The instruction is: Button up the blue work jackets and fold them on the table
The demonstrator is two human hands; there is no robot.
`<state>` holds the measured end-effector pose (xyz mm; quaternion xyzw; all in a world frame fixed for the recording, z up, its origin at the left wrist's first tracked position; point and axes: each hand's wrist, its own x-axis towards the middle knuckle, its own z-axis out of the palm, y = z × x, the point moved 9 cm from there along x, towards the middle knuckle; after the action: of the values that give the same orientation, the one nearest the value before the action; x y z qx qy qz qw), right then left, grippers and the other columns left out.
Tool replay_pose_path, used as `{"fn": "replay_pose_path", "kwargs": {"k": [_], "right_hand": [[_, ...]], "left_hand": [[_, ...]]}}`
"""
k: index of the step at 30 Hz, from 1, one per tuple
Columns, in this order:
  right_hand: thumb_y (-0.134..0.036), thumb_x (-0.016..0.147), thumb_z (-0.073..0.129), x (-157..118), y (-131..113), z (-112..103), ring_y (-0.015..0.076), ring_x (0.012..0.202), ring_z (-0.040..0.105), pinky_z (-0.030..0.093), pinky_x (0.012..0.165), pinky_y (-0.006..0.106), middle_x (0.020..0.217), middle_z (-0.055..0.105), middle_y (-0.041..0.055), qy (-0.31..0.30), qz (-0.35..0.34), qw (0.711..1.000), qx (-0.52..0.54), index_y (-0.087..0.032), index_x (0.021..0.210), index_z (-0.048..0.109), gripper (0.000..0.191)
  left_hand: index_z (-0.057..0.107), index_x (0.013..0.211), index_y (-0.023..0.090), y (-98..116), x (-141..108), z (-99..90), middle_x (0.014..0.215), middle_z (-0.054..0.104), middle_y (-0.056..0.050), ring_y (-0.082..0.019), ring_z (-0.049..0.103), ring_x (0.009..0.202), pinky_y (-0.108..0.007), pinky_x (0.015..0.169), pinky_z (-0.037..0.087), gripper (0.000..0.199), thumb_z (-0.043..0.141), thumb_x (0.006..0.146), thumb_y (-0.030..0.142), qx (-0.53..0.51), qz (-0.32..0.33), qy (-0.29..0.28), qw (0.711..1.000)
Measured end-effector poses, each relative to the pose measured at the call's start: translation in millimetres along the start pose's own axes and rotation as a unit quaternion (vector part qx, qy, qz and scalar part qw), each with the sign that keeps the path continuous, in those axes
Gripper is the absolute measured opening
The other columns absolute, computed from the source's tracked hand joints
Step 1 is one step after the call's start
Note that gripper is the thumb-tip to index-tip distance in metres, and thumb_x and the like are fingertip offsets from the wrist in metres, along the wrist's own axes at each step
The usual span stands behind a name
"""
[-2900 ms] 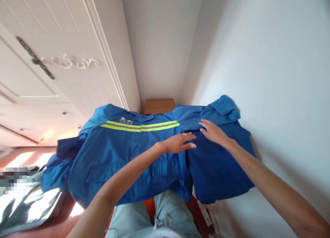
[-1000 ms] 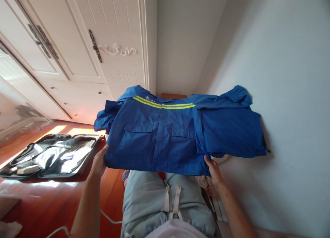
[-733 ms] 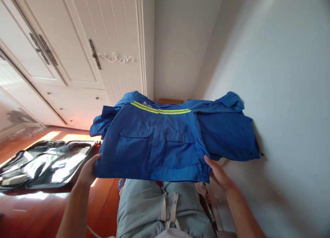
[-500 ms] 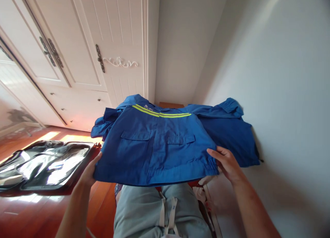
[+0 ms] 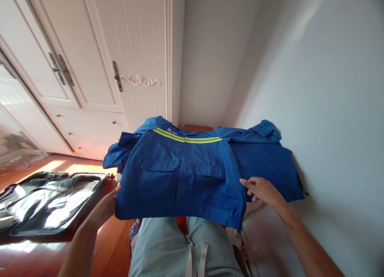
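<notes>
A blue work jacket (image 5: 192,189) with yellow-green reflective stripes across the chest lies spread out in front of my legs, its collar away from me and its hem nearest. My left hand (image 5: 105,208) grips the left side edge near the hem, with its fingertips partly hidden by the cloth. At the opposite side my right hand (image 5: 265,193) hovers by the jacket's edge. Its index finger points out at the cloth and the other fingers are loosely bent, with no cloth visibly held. The hem's right corner hangs down below this hand.
More blue cloth (image 5: 264,165) lies under the jacket at the right, against the pale wall (image 5: 336,129). An open suitcase (image 5: 57,205) rests on the reddish wooden floor (image 5: 111,249) at the left. A white wardrobe (image 5: 144,37) with dark handles stands ahead.
My right hand has come off the jacket's right hem corner, and that corner has dropped. My left hand has stayed at the left edge. The view has tilted slightly upward.
</notes>
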<state>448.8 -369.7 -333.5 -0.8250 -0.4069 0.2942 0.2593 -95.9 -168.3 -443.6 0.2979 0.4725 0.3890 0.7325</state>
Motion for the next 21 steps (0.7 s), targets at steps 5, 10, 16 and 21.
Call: {"fn": "replay_pose_path", "kwargs": {"k": [5, 10, 16, 21], "right_hand": [[-0.064, 0.079, 0.061, 59, -95, -40, 0.0304, 0.092, 0.069, 0.051, 0.073, 0.035, 0.093, 0.073, 0.0151, 0.212, -0.127, 0.96, -0.13, -0.018, 0.097, 0.066, 0.049], [-0.036, 0.067, 0.079, 140, -116, -42, 0.0327, 0.091, 0.068, 0.051, 0.074, 0.036, 0.089, 0.071, 0.0198, 0.173, -0.088, 0.977, -0.084, -0.01, 0.08, 0.067, 0.031], [-0.019, 0.076, 0.065, 163, -74, -68, 0.0172, 0.055, 0.064, 0.051, 0.052, 0.026, 0.06, 0.067, 0.006, 0.147, -0.049, 0.987, 0.035, -0.013, 0.069, 0.065, 0.009], [-0.019, 0.072, 0.067, 164, -55, -78, 0.0202, 0.055, 0.062, 0.051, 0.054, 0.031, 0.058, 0.065, 0.0074, 0.167, -0.024, 0.985, 0.029, -0.013, 0.072, 0.069, 0.006]], "left_hand": [[0.07, 0.114, 0.019, -2, 9, 0.3, 0.107, 0.074, -0.011, -0.029, 0.072, 0.095, -0.035, 0.08, 0.06, 0.045, 0.074, 0.074, 0.038, 0.007, 0.031, -0.006, 0.999], [0.073, 0.102, 0.013, 0, 8, -9.0, 0.091, 0.076, -0.013, -0.027, 0.074, 0.076, -0.032, 0.067, 0.061, 0.044, 0.084, 0.065, 0.034, 0.051, 0.029, 0.035, 0.998], [0.074, 0.096, 0.015, -3, 7, -23.2, 0.085, 0.076, -0.012, -0.029, 0.074, 0.071, -0.037, 0.067, 0.063, 0.032, 0.081, 0.068, 0.028, 0.048, 0.01, 0.093, 0.994], [0.072, 0.1, 0.017, -10, 15, -21.8, 0.088, 0.076, -0.012, -0.032, 0.074, 0.077, -0.043, 0.072, 0.062, 0.034, 0.078, 0.072, 0.035, 0.058, -0.007, 0.093, 0.994]]}}
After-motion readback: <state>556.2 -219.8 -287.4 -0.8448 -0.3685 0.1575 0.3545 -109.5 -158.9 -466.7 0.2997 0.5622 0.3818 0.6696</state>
